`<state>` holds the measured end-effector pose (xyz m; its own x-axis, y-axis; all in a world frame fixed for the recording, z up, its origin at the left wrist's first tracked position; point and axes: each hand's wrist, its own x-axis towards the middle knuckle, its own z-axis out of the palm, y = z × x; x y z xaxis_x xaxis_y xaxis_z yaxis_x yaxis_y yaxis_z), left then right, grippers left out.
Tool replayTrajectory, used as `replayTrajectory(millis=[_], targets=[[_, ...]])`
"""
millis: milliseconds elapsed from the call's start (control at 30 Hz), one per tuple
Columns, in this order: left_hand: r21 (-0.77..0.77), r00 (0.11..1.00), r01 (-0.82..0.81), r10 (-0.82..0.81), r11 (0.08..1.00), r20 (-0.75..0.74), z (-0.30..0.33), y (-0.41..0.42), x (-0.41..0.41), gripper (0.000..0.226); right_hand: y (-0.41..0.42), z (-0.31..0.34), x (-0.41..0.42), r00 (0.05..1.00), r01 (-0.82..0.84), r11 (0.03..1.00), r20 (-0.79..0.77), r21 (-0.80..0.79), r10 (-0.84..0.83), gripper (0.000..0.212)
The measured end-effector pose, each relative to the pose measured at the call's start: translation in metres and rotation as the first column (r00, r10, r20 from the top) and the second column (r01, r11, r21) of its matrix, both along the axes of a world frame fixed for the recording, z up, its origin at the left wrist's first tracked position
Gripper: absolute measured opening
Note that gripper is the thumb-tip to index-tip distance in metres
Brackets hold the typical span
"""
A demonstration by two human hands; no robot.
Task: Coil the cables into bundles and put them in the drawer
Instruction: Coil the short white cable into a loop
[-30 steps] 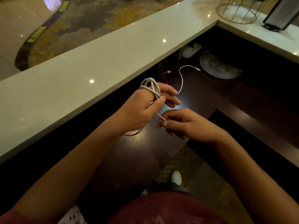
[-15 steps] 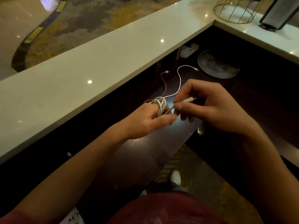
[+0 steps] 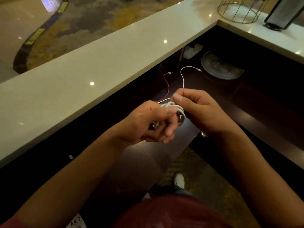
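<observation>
White cable coil (image 3: 178, 112) | left hand (image 3: 148, 122) grip curled round it | right hand (image 3: 197, 111) fingertips pinch its top

Bare-armed person in a dark red top, seen from above

Both forearms are uncovered down to the hands: left hand (image 3: 148, 122), right hand (image 3: 199, 111), with no watch, ring or band showing. A dark red fabric top (image 3: 172, 213) fills the bottom edge, its short sleeve (image 3: 6, 225) showing at the lower left corner. Below it, blue-grey trousers (image 3: 179, 191) and one white shoe (image 3: 179, 180) show.
</observation>
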<state>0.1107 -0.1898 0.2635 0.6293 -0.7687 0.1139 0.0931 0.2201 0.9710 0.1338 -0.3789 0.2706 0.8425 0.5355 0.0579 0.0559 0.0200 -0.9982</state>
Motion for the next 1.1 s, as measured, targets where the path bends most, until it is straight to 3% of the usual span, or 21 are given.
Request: replayTrajectory(millis=[167,367,533,733,800,933,1100], targets=[[-0.07,0.978,-0.184,0.176,0.98,-0.108,-0.005,-0.002,0.001,0.038,0.0,-0.002,0.001,0.995,0.1,0.995,0.021,0.031,-0.101,0.023],[-0.01,0.91,-0.375,0.367,0.927,-0.195,-0.001,-0.008,0.0,0.039,0.006,-0.003,-0.001,0.968,0.219,0.975,0.118,0.023,-0.221,0.031],[0.044,0.759,-0.651,0.651,0.758,0.014,0.003,-0.022,-0.004,0.047,0.021,-0.003,-0.006,0.928,0.319,0.946,0.184,0.062,-0.325,0.025],[0.071,0.582,-0.813,0.801,0.578,0.142,-0.007,-0.023,-0.004,0.036,0.021,-0.004,-0.011,0.893,0.403,0.915,0.208,0.025,-0.399,0.029],[0.037,0.606,-0.792,0.779,0.609,0.161,-0.011,-0.018,-0.006,0.034,0.017,0.0,-0.01,0.929,0.334,0.943,0.168,0.003,-0.33,0.031],[-0.021,0.779,-0.622,0.621,0.783,0.093,-0.015,-0.007,-0.002,0.036,0.008,-0.001,-0.009,0.987,0.161,0.985,-0.009,0.067,-0.161,0.024],[-0.061,0.842,-0.537,0.539,0.841,0.03,-0.009,0.0,-0.004,0.022,-0.001,-0.005,-0.004,0.994,0.026,0.987,-0.113,0.161,-0.008,0.019]])
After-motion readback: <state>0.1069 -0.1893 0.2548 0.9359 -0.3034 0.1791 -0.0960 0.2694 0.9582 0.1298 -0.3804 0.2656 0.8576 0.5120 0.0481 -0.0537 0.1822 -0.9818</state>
